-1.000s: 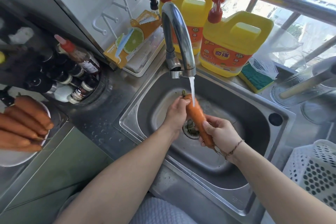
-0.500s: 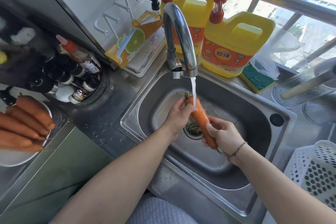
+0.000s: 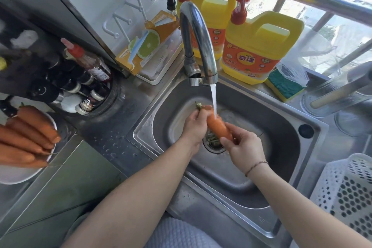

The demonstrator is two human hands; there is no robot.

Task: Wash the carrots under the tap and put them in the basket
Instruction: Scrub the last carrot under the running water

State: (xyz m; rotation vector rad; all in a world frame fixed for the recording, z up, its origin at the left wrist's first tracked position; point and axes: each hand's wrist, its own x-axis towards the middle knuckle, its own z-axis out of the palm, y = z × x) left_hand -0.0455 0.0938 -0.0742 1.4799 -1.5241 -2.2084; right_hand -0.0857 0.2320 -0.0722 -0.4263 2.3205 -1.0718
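**Head view: a carrot under the running tap**

Head camera looks down into a metal sink (image 3: 281, 133) in the middle of the frame. Both hands hold one carrot (image 3: 218, 127) over the drain (image 3: 213, 144). The left hand (image 3: 196, 127) grips the carrot's thick top end, where the little green stub sticks out past the fingers. The right hand (image 3: 244, 148) grips the thin lower end, with the thumb lying along the carrot. So the carrot runs slanted between the two hands, up to the left and down to the right.

Water (image 3: 213, 100) pours from the tap (image 3: 198, 44) and hits the carrot just beside the left hand's fingers.

More carrots (image 3: 26, 137) lie piled on a white plate (image 3: 18, 175) at the left edge of the frame, well apart from the sink. A white basket (image 3: 346, 191) with holes sits in the lower right corner, just beside the sink.

Two yellow jugs (image 3: 261, 46) with red pumps stand behind the tap. A green and yellow sponge (image 3: 284, 85) lies beside the right jug. Dark bottles (image 3: 80, 78) stand at the left of the sink.
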